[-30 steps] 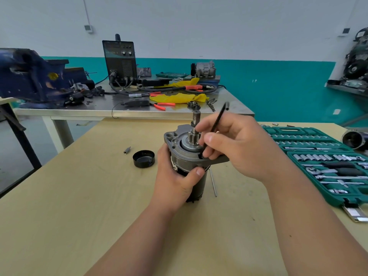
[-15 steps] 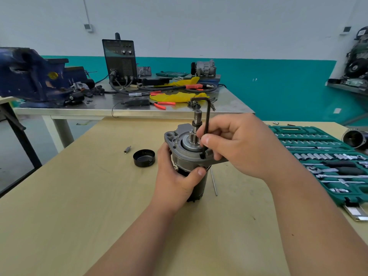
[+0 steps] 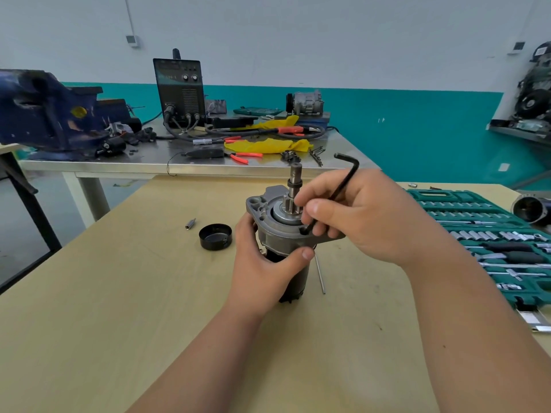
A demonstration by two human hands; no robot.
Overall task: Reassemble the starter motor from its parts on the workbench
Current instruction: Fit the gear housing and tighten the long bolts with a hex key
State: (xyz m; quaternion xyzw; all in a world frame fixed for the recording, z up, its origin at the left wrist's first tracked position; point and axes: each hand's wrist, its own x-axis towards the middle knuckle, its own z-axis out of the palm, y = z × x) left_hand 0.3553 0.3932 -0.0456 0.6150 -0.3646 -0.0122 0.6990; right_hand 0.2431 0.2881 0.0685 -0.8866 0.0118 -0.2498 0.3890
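Observation:
The starter motor [image 3: 275, 231] stands upright on the wooden workbench [image 3: 119, 308], grey nose housing and pinion shaft on top, black body below. My left hand [image 3: 265, 263] grips its body from the near left, thumb across the front. My right hand [image 3: 366, 216] pinches a black hex key [image 3: 343, 180]; the key's long leg leans up to the right and its tip sits in a hole on the housing's front flange. A black round cap [image 3: 215, 236] and a small silver bit [image 3: 190, 224] lie to the motor's left. A thin steel rod [image 3: 320, 274] lies just right of the motor's base.
An open green socket set [image 3: 489, 234] fills the right side of the bench, with a dark cylindrical part [image 3: 529, 208] beyond it. Behind stands a steel table [image 3: 179, 165] with a blue vise [image 3: 44, 114], a welder unit [image 3: 180, 90], cables and yellow cloth.
The hex key's bent end has swung between the frames, from pointing upper right, to upright, to leaning right again, as my right hand turned it. The left hand and motor stayed put.

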